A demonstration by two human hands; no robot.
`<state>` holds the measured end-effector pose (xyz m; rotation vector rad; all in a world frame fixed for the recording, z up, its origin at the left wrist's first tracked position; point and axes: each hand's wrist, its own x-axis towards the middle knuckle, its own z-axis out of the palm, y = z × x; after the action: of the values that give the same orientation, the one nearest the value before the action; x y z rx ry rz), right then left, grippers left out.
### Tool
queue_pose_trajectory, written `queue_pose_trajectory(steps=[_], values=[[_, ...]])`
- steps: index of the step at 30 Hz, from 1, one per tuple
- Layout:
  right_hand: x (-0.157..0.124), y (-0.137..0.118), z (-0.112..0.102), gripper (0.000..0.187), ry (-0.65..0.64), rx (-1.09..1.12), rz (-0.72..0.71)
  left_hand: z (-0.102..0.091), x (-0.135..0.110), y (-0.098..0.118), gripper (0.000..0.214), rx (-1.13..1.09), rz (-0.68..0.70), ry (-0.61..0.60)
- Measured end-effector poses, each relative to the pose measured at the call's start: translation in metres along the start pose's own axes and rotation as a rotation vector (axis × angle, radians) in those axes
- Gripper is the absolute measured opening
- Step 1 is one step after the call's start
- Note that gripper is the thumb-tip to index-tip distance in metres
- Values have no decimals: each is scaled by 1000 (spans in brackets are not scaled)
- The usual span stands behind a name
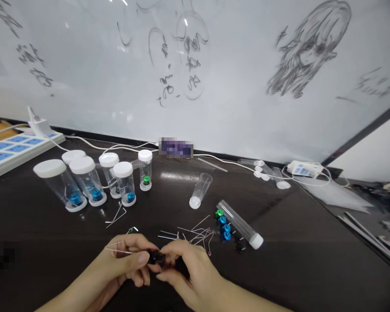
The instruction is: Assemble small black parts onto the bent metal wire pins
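Note:
Near the front middle of the table, my left hand (125, 262) and my right hand (195, 271) meet at a small black part (156, 257). The fingers of both are closed on it, covering much of its shape. A thin metal rod (120, 250) also lies between my left thumb and fingers, pointing left. Just beyond my hands is a loose pile of thin bent metal rods (199, 236). To the right lie a green part (219, 213), several blue wheel-like parts (226, 228) and small black pieces (240, 246).
Several white-capped clear tubes (84, 180) with coloured parts inside stand at left. An uncapped tube (202, 188) stands tilted in the middle; a capped one (238, 223) lies to its right. L-shaped metal keys (117, 215) rest at left. A power strip (19, 149) and whiteboard (227, 86) border the table.

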<state>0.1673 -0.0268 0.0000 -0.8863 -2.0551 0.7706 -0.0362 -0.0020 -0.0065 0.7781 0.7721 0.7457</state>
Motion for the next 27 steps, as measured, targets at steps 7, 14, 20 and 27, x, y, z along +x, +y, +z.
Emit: queue_pose_trajectory(steps=[7,14,20,27], values=[[0,-3,-3,7,-57,-46,79,0,-2,0,18,51,12,-25],[1,-2,-5,18,-95,-163,104,1,-4,-5,19,116,91,45],[-2,2,-2,7,-34,-165,26,0,-3,-4,18,79,45,80],[-3,0,-2,15,-48,-128,33,7,-9,2,17,39,30,111]])
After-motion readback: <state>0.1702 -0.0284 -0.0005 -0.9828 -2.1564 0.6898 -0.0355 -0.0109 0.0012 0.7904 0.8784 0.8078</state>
